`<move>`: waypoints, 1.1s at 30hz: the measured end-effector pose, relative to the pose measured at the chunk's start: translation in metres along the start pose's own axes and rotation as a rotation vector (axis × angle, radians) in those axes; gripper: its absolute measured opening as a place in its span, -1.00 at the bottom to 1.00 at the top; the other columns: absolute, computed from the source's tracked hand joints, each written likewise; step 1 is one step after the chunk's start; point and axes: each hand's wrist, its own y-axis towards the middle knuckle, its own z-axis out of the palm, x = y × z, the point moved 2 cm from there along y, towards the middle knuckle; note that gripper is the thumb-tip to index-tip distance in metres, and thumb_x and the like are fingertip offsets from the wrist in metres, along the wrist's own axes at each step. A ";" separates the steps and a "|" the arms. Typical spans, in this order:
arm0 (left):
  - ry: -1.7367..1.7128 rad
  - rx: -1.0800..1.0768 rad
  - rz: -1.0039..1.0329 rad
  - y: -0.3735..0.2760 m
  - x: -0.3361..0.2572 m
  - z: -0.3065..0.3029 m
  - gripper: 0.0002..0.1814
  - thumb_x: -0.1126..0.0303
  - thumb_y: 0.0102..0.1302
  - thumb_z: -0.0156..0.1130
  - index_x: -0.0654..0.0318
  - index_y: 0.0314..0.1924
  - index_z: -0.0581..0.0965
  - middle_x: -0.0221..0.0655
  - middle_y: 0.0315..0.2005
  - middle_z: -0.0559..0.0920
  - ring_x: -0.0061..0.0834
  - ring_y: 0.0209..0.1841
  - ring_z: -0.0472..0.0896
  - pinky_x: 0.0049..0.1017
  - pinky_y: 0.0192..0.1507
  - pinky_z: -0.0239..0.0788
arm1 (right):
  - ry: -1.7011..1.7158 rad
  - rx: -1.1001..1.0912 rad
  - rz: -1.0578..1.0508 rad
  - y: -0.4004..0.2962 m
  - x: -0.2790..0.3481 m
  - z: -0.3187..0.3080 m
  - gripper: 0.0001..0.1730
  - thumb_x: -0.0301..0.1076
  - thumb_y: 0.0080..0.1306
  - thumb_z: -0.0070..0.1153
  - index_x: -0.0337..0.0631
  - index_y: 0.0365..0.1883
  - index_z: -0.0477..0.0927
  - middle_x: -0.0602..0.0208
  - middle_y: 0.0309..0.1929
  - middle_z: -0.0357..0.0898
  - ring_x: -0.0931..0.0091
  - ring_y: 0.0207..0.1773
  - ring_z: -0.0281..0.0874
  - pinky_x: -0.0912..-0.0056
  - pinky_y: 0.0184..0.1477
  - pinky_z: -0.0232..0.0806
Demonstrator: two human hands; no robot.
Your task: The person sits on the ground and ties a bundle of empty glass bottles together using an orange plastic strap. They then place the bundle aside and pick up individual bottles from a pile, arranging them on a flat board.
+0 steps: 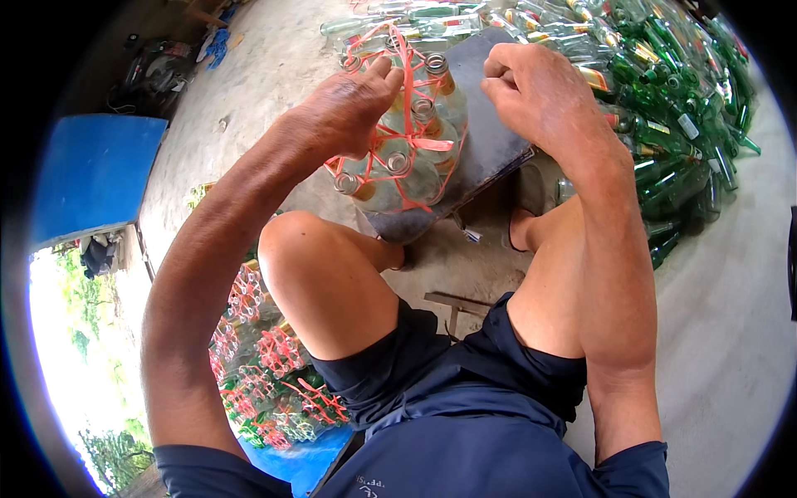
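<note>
A bundle of clear glass bottles (448,111) stands upright before me, bound with red plastic strapping (408,81). The strapping loops around the bottle necks and crosses over the top. My left hand (355,106) is at the bundle's left side, its fingers curled beside the upright strap. Its thumb and palm side are hidden, so whether it grips the strap cannot be told. To the right of the bundle, my right hand (545,93) is raised apart from it with the fingers curled in. Nothing shows in the right hand. Under the bundle is a dark flat board (479,75).
A large heap of loose green and clear bottles (679,112) lies on the floor at the right. More strapped bundles (274,352) stand beyond my left leg. A blue panel (96,174) is at the far left. A small bar (457,303) sits between my thighs.
</note>
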 end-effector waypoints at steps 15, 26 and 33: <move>-0.042 0.120 -0.221 -0.016 0.010 -0.015 -0.23 0.52 -0.16 0.53 0.44 0.13 0.40 0.02 0.05 0.55 0.08 0.11 0.64 -0.10 0.06 0.59 | 0.037 -0.022 0.038 -0.002 -0.006 -0.007 -0.81 -0.33 0.37 0.21 -0.27 -0.18 0.69 -0.02 -0.35 0.73 0.04 -0.20 0.73 0.03 -0.10 0.52; -0.095 0.201 -0.368 -0.030 0.046 0.003 -0.08 0.18 -0.08 0.61 0.39 0.26 0.39 0.09 0.12 0.58 0.06 0.13 0.65 -0.10 0.05 0.53 | 0.078 0.101 0.008 0.005 -0.004 -0.001 -0.77 -0.29 0.37 0.21 -0.24 -0.12 0.71 -0.05 -0.25 0.75 0.07 -0.14 0.76 0.06 -0.07 0.54; -0.173 0.267 -0.387 -0.032 0.036 -0.020 -0.37 0.06 -0.12 0.66 0.34 -0.11 0.72 -0.04 -0.16 0.77 -0.16 -0.05 0.77 -0.22 -0.10 0.59 | 0.150 0.286 0.044 0.017 -0.029 0.010 -0.75 -0.31 0.51 0.21 -0.34 -0.01 0.65 0.41 -0.33 0.60 0.61 -0.25 0.47 0.48 -0.15 0.35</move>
